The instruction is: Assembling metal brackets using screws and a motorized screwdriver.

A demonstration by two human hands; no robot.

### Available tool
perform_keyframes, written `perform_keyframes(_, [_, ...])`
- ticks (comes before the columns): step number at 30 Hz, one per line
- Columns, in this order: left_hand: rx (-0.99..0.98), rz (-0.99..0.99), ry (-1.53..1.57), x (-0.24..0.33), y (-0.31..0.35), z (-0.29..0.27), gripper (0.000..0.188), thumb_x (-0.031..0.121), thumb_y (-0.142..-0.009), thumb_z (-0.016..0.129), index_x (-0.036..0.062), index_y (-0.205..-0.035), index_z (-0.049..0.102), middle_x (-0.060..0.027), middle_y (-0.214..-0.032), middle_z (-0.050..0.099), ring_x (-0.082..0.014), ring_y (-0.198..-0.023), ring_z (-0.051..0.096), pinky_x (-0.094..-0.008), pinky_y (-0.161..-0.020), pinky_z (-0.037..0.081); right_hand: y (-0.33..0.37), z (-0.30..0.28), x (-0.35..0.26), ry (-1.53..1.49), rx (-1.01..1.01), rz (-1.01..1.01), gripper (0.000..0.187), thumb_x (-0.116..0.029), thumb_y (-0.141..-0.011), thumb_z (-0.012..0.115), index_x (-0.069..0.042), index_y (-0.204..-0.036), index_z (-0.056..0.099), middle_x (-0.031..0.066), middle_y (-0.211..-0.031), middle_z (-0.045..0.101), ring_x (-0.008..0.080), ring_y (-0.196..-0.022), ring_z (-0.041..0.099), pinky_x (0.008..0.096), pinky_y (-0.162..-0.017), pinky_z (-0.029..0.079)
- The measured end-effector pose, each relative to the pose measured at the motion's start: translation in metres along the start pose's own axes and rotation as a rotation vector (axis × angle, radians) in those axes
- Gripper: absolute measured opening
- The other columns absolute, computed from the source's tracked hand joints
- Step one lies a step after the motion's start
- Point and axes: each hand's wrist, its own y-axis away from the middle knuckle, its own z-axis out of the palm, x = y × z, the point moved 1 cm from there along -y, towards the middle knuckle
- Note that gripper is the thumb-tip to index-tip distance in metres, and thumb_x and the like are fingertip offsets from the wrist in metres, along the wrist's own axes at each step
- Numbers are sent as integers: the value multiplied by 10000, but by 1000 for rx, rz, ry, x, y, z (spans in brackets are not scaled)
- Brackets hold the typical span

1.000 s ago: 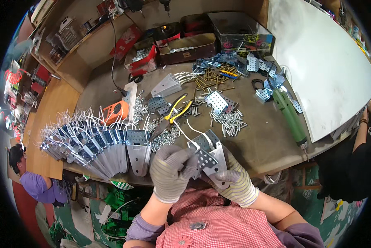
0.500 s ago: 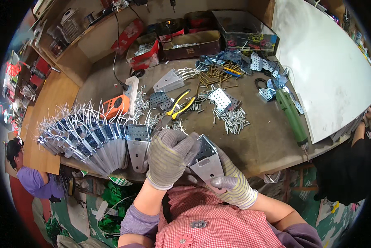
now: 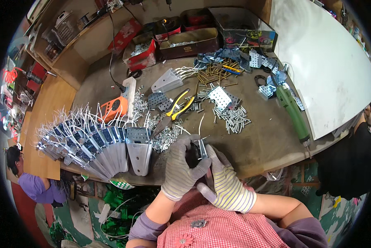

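My left hand (image 3: 180,171) and my right hand (image 3: 229,186), both in grey-and-yellow striped work gloves, are closed round a wedge-shaped plastic housing with a metal plate (image 3: 202,149). It is turned nearly edge-on, and my fingers hide most of it. A white wire (image 3: 201,124) sticks up from its top. To the left of my left hand lies a similar housing with a perforated plate (image 3: 140,151), at the end of a fanned row of wired housings (image 3: 96,151). Just beyond the left fingers is a pile of small nuts (image 3: 166,138), with yellow-and-black pliers (image 3: 175,111) partly over it.
Loose screws (image 3: 231,120), brass-coloured bolts (image 3: 218,74) and perforated plates (image 3: 219,98) spread over the middle of the bench. A green electric screwdriver (image 3: 293,115) lies at the right beside a white board (image 3: 326,74). An orange meter (image 3: 114,108), a power strip (image 3: 128,97) and parts boxes (image 3: 189,46) stand farther back.
The housing has been turned from showing its perforated face to nearly edge-on. My left hand has moved down and right, off the nut pile, and its fingers now wrap the housing's side.
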Motion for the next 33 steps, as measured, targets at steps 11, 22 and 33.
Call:
perform_keyframes(11, [44,-26,86,10,2,5,521,167,-734,713,39,-1203,526,-56,-1015,527,-148,-862,505,-284,-813,438,14,-193,89,1193,336,387,529,-291,-808,680,-35,-1250,542,205,-1115,584,375,-1071,532,450,-941,419])
perform_keyframes(22, [63,-74,54,17,-1,8,511,146,-710,702,36,-1184,548,-70,-976,555,-169,-838,518,-301,-789,449,0,-117,86,-1202,647,264,569,-273,-785,740,-93,-1260,482,69,-1019,606,224,-1023,600,383,-841,519])
perform_keyframes(33, [44,10,-1,-11,3,8,513,209,-755,702,26,-1198,521,-63,-1015,563,-158,-903,544,-287,-830,452,-32,-48,72,-1898,787,207,253,-220,-859,671,-136,-1077,573,-62,-694,330,103,-690,379,398,-889,427])
